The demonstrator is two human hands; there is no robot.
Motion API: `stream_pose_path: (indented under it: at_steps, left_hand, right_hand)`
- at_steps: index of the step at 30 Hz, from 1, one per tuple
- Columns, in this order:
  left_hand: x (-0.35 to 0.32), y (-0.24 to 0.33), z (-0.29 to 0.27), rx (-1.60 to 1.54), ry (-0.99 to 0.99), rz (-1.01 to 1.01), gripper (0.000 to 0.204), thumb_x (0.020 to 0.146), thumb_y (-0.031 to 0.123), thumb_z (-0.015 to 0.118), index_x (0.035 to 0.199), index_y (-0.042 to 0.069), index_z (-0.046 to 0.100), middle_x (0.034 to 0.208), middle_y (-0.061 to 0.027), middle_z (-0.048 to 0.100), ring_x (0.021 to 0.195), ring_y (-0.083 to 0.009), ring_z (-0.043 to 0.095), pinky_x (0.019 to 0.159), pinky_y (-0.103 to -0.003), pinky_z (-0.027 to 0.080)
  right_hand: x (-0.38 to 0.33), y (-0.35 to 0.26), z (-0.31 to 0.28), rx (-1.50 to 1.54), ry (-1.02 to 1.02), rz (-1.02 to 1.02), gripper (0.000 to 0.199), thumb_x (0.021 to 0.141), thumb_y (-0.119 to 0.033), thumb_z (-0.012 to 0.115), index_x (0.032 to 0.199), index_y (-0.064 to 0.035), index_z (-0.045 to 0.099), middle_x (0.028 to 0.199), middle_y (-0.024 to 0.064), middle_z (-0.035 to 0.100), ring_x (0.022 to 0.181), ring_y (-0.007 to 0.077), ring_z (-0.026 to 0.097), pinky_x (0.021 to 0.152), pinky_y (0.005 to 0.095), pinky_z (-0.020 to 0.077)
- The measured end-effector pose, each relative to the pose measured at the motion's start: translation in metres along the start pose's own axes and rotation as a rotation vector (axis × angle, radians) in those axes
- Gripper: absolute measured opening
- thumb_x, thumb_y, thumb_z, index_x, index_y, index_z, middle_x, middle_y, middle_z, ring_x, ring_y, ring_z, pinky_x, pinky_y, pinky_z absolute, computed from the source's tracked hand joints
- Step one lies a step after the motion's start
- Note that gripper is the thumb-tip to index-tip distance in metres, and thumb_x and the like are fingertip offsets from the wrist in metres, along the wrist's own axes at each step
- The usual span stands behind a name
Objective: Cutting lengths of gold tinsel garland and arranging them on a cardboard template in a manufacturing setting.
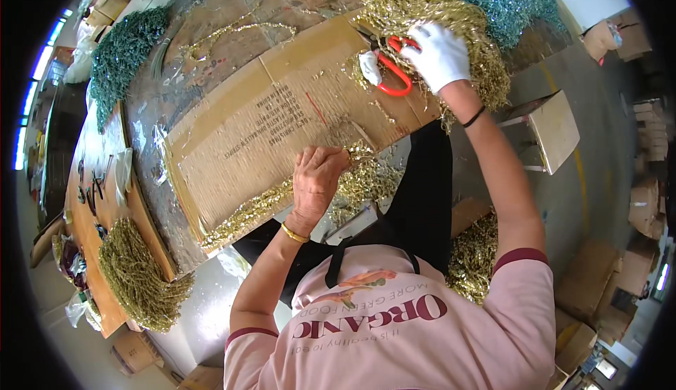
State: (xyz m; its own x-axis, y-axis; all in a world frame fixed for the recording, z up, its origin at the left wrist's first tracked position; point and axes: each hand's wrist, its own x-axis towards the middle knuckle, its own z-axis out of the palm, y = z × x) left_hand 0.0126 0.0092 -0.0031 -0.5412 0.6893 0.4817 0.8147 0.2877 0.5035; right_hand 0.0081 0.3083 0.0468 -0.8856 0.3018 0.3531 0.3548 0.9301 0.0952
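Note:
My bare left hand [317,182], with a gold bangle at its wrist, is closed on a strand of gold tinsel [360,152] at the near edge of a flattened cardboard sheet [232,143]. More tinsel runs along that edge to the left and hangs below it. My right hand [440,55], in a white glove, is at the red-handled scissors [394,76], its fingers over one handle loop. Those fingers are blurred, so their grip does not show. A white wad [370,68] is at the scissors' handles. Beside the glove lies a big gold tinsel pile [429,2].
Teal tinsel piles sit at the far right [503,2] and left [130,52]. A gold bundle [137,274] hangs off a wooden board [91,235] with small tools on it. Right of the table stands a stool [553,133]; cardboard boxes [598,277] line the right side.

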Motion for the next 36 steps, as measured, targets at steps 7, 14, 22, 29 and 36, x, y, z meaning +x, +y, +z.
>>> stream_pose_path:
  at_steps: [7,14,22,29,36]
  left_hand:
    - [0.002,0.002,0.001,-0.035,0.0,-0.009,0.019,0.069,0.003,0.067,0.088,0.006,0.064,0.091,-0.0038,0.061,0.08,-0.0228,0.056,0.071,-0.034,0.044]
    - [0.0,-0.001,0.0,-0.024,0.013,-0.009,0.019,0.07,0.004,0.067,0.088,0.007,0.064,0.09,-0.0035,0.061,0.08,-0.0227,0.055,0.071,-0.033,0.044]
    - [0.0,0.0,-0.002,-0.04,-0.002,-0.037,0.017,0.07,0.004,0.066,0.087,0.007,0.064,0.091,-0.0038,0.06,0.081,-0.0236,0.055,0.073,-0.034,0.044]
    - [-0.002,-0.001,-0.002,-0.03,0.007,-0.01,0.018,0.07,0.003,0.065,0.087,0.007,0.064,0.091,-0.0036,0.06,0.082,-0.0234,0.054,0.072,-0.034,0.044]
    - [-0.003,-0.001,0.003,-0.043,0.007,-0.025,0.018,0.069,0.004,0.066,0.087,0.008,0.064,0.091,-0.0036,0.06,0.083,-0.0236,0.054,0.073,-0.034,0.043]
  right_hand:
    - [0.023,0.064,-0.005,0.471,0.269,0.021,0.023,0.081,-0.029,0.062,0.099,-0.016,0.066,0.093,0.0079,0.064,0.081,0.0228,0.062,0.074,0.0308,0.0485]
    - [-0.035,-0.035,0.018,0.445,0.075,-0.072,0.018,0.081,-0.027,0.06,0.089,-0.0119,0.066,0.086,0.0074,0.063,0.08,0.023,0.062,0.073,0.0329,0.0503]
    - [-0.003,-0.051,0.006,0.158,-0.255,0.197,0.019,0.08,-0.027,0.054,0.084,-0.0105,0.063,0.086,0.0128,0.064,0.079,0.0304,0.063,0.067,0.0401,0.0507]
    - [0.006,-0.014,-0.04,1.624,-0.201,0.313,0.034,0.082,-0.015,0.064,0.112,-0.0029,0.056,0.099,0.0005,0.06,0.08,0.0064,0.053,0.065,0.0203,0.0397]
    - [0.003,0.007,-0.037,1.772,-0.304,0.179,0.034,0.088,-0.024,0.055,0.109,0.0033,0.056,0.095,0.0055,0.06,0.083,0.0113,0.055,0.075,0.0236,0.0429]
